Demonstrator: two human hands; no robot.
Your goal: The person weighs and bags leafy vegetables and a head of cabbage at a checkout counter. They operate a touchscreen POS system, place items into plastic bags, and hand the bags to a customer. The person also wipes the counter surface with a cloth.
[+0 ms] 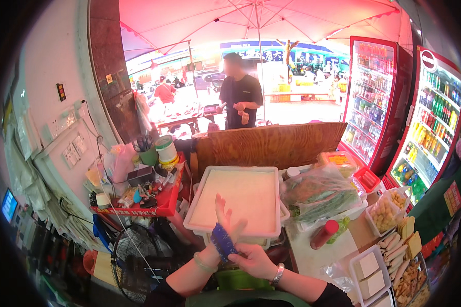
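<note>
My left hand is raised in front of me with its fingers stretched and spread. A dark blue fabric band with pale specks wraps across its palm. My right hand pinches the lower end of that band between thumb and fingers. The left wrist carries a pale bangle; a silver-coloured bracelet circles the right. Just beyond the hands lies a white plastic tray, filled with a smooth, flat, cream-coloured layer. More white trays are partly visible beneath it.
Right stand a red-capped bottle, a green bottle, bagged leafy greens and food containers. Left are a cluttered red tray and a fan. A wooden board edges the counter; a person stands beyond.
</note>
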